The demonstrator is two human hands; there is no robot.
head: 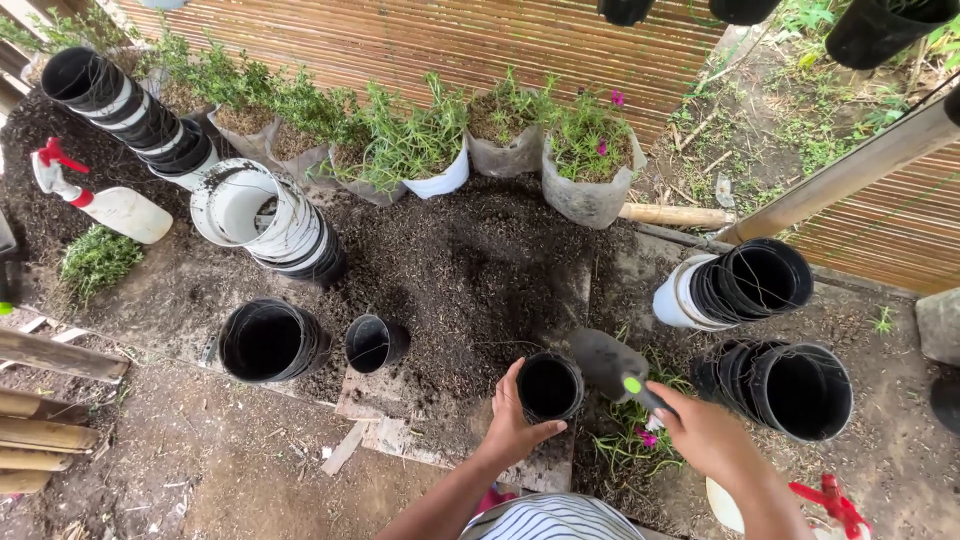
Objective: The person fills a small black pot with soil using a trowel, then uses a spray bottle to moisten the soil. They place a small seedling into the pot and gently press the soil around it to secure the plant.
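Near the soil heap's front edge, the left hand (pixel 515 425) wraps its fingers around a small black pot (pixel 549 387), holding it upright. Just beside it, the right hand (pixel 700 430) grips a trowel (pixel 610 365), blade beside the pot's rim.

Lots going on around the soil heap (pixel 470 270): a row of leafy plants in grow bags (pixel 420 150) along the bamboo screen (pixel 450 40), one with pink flowers (pixel 592 165). Stacks of empty black pots lie tipped over (pixel 130 110) (pixel 760 285). A white spray bottle with a red trigger (pixel 110 205) rests at left, beside what looks like a loose herb clump (pixel 97 262).
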